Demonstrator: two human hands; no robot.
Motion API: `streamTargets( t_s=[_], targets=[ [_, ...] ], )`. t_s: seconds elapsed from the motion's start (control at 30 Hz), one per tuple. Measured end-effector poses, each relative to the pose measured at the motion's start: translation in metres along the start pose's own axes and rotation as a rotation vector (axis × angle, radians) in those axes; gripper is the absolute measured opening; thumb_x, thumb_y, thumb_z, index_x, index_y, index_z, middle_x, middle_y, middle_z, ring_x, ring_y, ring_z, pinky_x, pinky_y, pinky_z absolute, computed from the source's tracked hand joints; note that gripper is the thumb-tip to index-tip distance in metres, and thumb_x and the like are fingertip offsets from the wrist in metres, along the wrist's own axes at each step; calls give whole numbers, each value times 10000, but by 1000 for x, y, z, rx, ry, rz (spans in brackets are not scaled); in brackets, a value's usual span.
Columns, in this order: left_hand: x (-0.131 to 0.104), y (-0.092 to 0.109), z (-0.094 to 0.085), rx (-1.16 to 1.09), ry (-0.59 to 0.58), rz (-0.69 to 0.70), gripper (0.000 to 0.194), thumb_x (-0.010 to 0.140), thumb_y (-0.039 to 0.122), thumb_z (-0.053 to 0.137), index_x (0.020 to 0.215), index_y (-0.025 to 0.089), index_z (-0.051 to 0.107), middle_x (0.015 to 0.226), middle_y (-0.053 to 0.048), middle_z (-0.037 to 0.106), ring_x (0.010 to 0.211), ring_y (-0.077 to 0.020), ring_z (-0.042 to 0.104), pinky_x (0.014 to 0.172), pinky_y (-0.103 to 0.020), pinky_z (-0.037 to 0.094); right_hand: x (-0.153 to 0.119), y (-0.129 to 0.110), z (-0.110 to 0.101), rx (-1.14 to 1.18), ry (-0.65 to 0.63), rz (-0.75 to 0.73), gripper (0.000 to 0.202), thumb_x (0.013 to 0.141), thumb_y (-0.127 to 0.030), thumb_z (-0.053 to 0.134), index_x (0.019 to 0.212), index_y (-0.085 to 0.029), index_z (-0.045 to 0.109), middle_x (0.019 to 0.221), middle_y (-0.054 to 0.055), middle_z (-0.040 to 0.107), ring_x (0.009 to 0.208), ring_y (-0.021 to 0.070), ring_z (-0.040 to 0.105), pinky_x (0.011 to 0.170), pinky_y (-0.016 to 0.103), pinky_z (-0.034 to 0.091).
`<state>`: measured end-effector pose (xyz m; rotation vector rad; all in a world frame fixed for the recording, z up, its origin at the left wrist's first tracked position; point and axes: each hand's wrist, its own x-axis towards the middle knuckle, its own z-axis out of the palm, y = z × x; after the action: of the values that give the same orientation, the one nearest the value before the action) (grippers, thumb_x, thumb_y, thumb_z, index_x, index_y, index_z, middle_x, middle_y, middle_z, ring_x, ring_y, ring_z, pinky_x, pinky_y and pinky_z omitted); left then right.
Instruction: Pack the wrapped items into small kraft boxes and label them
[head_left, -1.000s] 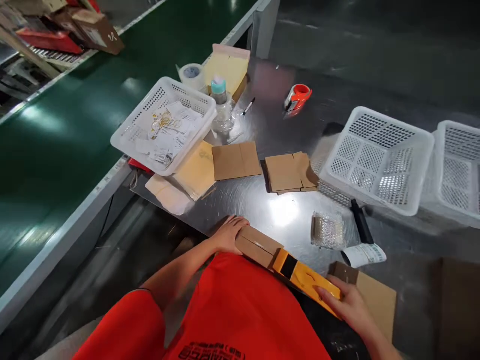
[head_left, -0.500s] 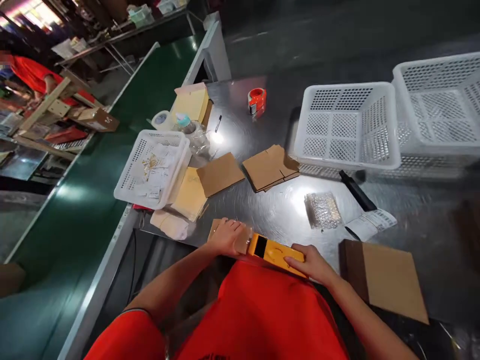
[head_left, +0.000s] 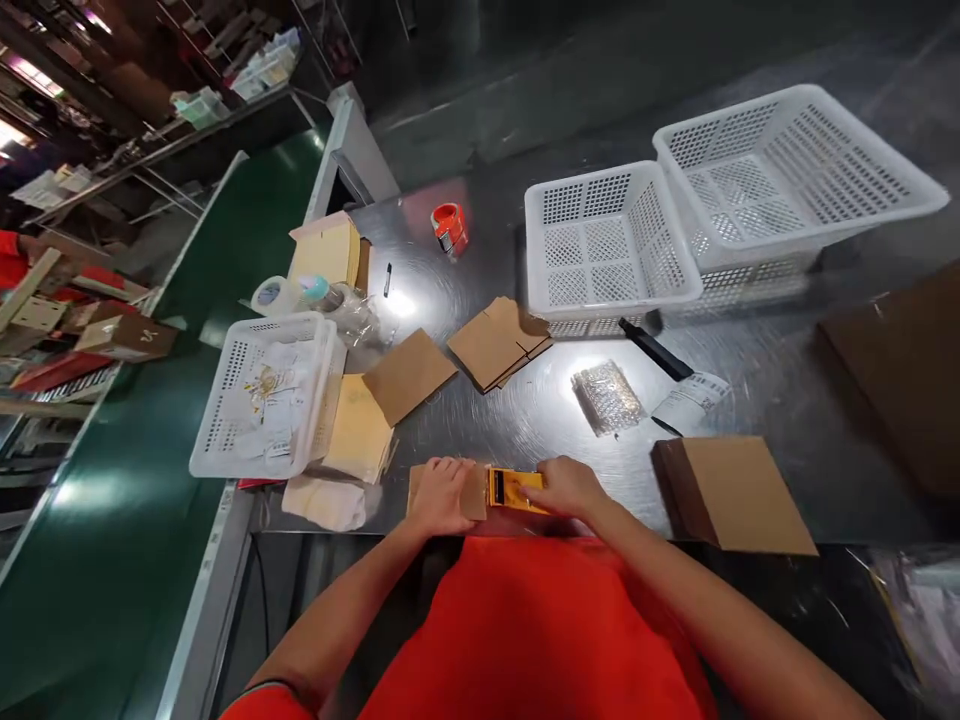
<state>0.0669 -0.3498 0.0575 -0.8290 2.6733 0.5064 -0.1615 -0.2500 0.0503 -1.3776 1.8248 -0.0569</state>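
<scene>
At the table's front edge my left hand [head_left: 442,497] is closed around a small brown cardboard piece [head_left: 474,492]. My right hand [head_left: 568,488] grips a yellow tool [head_left: 517,490] with a black end, which meets the right edge of that cardboard. Beyond my hands lie a flat cardboard sheet [head_left: 409,377] and a small stack of folded cardboard [head_left: 496,343]. A bubble-wrapped packet [head_left: 608,397] rests to the right of the stack.
White baskets [head_left: 611,245] stand at the back right, and another with small items [head_left: 211,420] at the left. Cardboard [head_left: 742,492] lies front right. An orange tape dispenser [head_left: 450,229] sits at the back. A green conveyor [head_left: 97,560] runs along the left.
The view has shifted, so the tabletop things appear further left. The yellow tool now lies level against the cardboard instead of slanting down to the right, with my right hand closer to my left.
</scene>
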Motion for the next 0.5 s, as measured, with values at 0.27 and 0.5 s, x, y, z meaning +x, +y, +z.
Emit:
streamTargets(
  t_s=[0.27, 0.5],
  targets=[
    [-23, 20, -65, 149, 333, 23, 678, 653, 396, 669, 1275, 174, 515, 1148, -141, 651, 1040, -333, 581, 933, -473, 353, -25, -17, -84, -40, 205, -3, 459, 783, -620, 552, 756, -191, 714, 761, 100, 715, 759, 254, 662, 566, 282, 340],
    [-36, 11, -77, 268, 459, 30, 635, 697, 373, 643, 1273, 150, 499, 1106, -148, 667, 1002, -327, 598, 909, -470, 368, -28, -54, -104, -115, 238, -77, 450, 752, -579, 567, 811, -169, 741, 788, 115, 723, 758, 253, 671, 607, 280, 399]
  ],
)
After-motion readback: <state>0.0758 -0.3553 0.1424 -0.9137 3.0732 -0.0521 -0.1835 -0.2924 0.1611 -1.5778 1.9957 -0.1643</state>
